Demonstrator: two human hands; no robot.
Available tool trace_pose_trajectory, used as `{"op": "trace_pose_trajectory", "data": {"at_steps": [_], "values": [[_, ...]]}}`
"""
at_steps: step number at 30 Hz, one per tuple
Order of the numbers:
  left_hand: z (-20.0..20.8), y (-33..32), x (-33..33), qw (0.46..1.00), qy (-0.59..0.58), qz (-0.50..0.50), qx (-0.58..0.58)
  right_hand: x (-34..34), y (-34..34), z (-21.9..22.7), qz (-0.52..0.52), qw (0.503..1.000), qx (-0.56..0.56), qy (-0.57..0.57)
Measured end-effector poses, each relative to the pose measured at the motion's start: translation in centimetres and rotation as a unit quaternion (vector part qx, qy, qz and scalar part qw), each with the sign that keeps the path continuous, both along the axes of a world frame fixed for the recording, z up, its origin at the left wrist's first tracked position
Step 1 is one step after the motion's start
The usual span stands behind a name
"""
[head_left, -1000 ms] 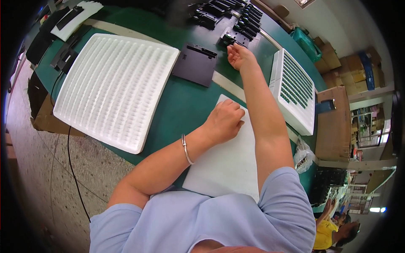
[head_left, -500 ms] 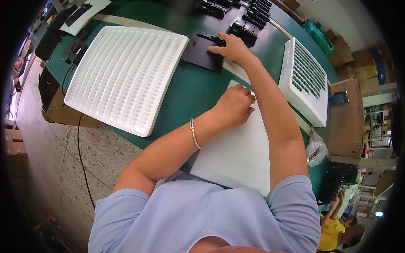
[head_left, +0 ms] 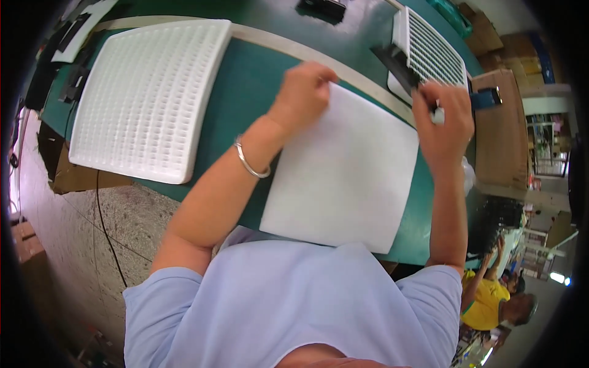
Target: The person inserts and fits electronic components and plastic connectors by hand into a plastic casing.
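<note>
We take the white foam sheet (head_left: 343, 178) as our landmark; it lies flat on the green table (head_left: 245, 80), its near edge at the person's chest.

Left hand (head_left: 304, 92) — curled, fingers bent down and pressing on the sheet's far left corner. It pins the sheet; we see nothing gripped inside it. A metal bangle (head_left: 248, 164) circles the wrist just left of the sheet.

Right hand (head_left: 443, 119) — half a second ago it reached far beyond the sheet, onto a flat black plate on the table. It has now drawn back to the sheet's far right corner, fingers closed round a dark flat part (head_left: 402, 64) whose long edge juts up and to the left of the knuckles. Something small and pale shows at the fingertips; we cannot tell what it is.

We judge that a piece has been fetched and brought to the work surface, so the fetching step appears done and placing is in hand.

Left of the sheet, well apart, rests a large white moulded tray (head_left: 144, 92) of small cells. Beyond the sheet's right corner, just behind the right hand, stands a second white tray with slotted rows (head_left: 432, 55). More black parts (head_left: 322, 7) lie far beyond the sheet.
</note>
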State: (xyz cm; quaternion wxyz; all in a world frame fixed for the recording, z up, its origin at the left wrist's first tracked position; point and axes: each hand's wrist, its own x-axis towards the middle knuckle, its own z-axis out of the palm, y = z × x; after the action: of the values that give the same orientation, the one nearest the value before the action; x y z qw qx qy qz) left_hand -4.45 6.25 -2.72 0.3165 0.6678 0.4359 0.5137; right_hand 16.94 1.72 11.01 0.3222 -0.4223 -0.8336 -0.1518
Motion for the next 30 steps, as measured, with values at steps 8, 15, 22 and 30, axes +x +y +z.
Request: {"op": "trace_pose_trajectory", "data": {"at_steps": [8,15,22,30], "values": [[3.1,-2.1,1.0,0.984,-0.029,-0.13,-0.118,2.0,-13.5,-8.1,0.057,0.996,-0.066,-0.001],[3.1,-4.6,1.7,0.926,0.283,-0.216,0.125,2.4,-14.4,-8.9,0.07,0.981,-0.178,0.041],[4.1,-5.7,2.3,0.893,0.373,-0.214,0.138,11.5,-10.0,-4.2,-0.126,0.983,-0.131,0.023],[2.8,-5.0,2.8,0.914,0.343,-0.155,0.151,16.7,0.2,-0.9,-0.203,0.967,-0.151,0.016]]}}
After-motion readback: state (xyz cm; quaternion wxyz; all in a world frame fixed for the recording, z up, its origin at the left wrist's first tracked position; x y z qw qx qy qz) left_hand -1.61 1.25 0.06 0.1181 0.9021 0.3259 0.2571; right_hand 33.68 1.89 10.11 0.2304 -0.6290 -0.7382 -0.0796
